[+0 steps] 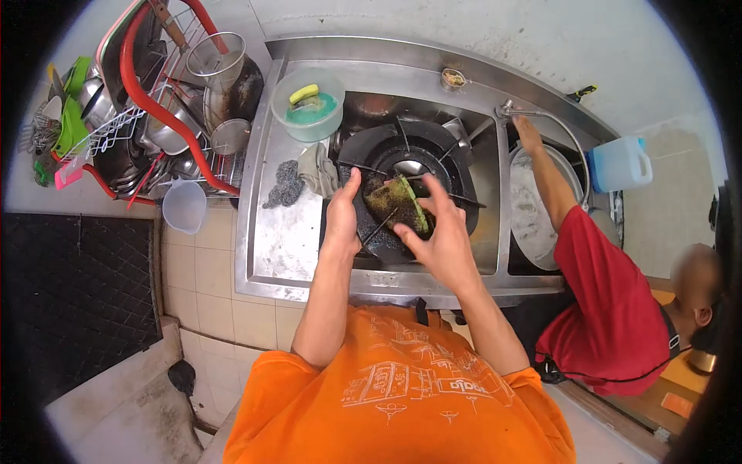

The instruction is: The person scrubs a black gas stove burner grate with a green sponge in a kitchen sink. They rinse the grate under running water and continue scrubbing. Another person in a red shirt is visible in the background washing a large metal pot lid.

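Observation:
A black burner ring with a pot grate (pixel 452 174) stands in the steel sink basin before me. My left hand (pixel 342 217) grips its left rim, thumb pointing up. My right hand (pixel 437 229) has its thumb and spread fingers around a dirty green scrub sponge (pixel 394 203), in a loose hold. The sponge lies against the near left part of the ring, and a thin metal prong crosses in front of it. Dark wet grime and some suds coat the ring near the sponge. The undersides of both hands are hidden.
A plastic tub (pixel 307 130) with green liquid and a yellow sponge, a steel-wool scourer (pixel 284 184) and a grey cloth (pixel 319 168) sit left. A crowded dish rack (pixel 156 119) stands beyond. On the right, a co-worker's arm (pixel 545 171) reaches the tap (pixel 507 109) above a large pan (pixel 539 209).

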Demonstrator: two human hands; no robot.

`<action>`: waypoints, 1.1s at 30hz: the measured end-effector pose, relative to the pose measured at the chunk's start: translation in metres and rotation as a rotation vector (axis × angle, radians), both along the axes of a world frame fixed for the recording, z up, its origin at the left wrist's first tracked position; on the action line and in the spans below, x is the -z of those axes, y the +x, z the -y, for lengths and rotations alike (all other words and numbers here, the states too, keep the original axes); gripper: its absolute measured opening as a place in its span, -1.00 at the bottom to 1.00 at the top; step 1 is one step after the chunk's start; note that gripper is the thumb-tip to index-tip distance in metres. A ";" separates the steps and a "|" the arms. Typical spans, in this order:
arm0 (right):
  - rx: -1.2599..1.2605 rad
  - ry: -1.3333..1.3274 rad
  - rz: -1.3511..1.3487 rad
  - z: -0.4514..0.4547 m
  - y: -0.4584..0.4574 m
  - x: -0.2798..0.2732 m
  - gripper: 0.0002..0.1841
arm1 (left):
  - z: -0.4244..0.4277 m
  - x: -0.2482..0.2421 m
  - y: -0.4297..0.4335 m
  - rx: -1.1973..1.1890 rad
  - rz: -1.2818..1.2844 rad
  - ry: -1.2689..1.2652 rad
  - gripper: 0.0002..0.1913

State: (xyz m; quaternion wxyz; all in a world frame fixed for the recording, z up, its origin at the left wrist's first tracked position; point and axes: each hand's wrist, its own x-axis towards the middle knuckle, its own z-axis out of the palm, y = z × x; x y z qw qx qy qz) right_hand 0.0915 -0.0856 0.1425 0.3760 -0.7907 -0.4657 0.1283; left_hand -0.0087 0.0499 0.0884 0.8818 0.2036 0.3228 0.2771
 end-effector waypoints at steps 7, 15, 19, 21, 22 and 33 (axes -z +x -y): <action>0.055 0.203 -0.073 -0.005 0.009 -0.002 -0.75 | 0.003 -0.009 0.001 0.014 -0.077 0.141 -0.54; -0.442 -0.262 -0.527 0.000 0.041 0.009 -0.58 | 0.001 -0.018 -0.001 0.156 -0.016 0.262 -0.58; -0.325 -0.502 -1.035 0.001 0.044 -0.020 -0.47 | 0.001 -0.019 -0.003 0.261 -0.090 0.454 -0.59; -0.372 -0.518 -1.189 0.010 0.051 0.000 -0.69 | 0.000 -0.016 -0.003 0.297 -0.146 0.629 -0.58; -0.382 -0.535 -1.275 0.016 0.053 0.016 -0.76 | 0.001 -0.011 -0.002 0.288 -0.163 0.729 -0.57; -0.345 -0.038 -1.663 0.018 0.025 0.031 -0.33 | 0.023 -0.016 -0.004 0.084 -0.278 0.750 -0.60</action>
